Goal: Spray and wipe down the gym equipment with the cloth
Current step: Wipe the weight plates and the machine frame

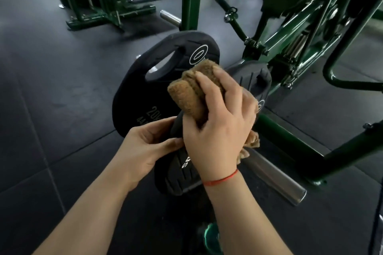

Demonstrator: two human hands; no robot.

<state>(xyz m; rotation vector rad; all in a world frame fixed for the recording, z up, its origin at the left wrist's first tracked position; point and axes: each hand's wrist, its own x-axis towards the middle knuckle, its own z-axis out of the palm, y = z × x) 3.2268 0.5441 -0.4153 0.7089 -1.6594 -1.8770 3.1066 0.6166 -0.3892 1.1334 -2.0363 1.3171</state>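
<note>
My right hand (219,122) grips a folded brown cloth (186,93) and presses it against the top of a small black weight plate (182,172) on a steel peg. My left hand (145,147) holds that plate's left rim, thumb and fingers curled around the edge. Behind it stands a large black 20 kg plate (149,85) with a grip hole. A loose end of the cloth hangs below my right palm. No spray bottle is in view.
A steel storage peg (275,178) juts toward me at lower right from the green machine frame (290,147). Another black plate (252,80) sits behind my right hand. More green machines (99,2) stand on the dark rubber floor (51,89) at back left.
</note>
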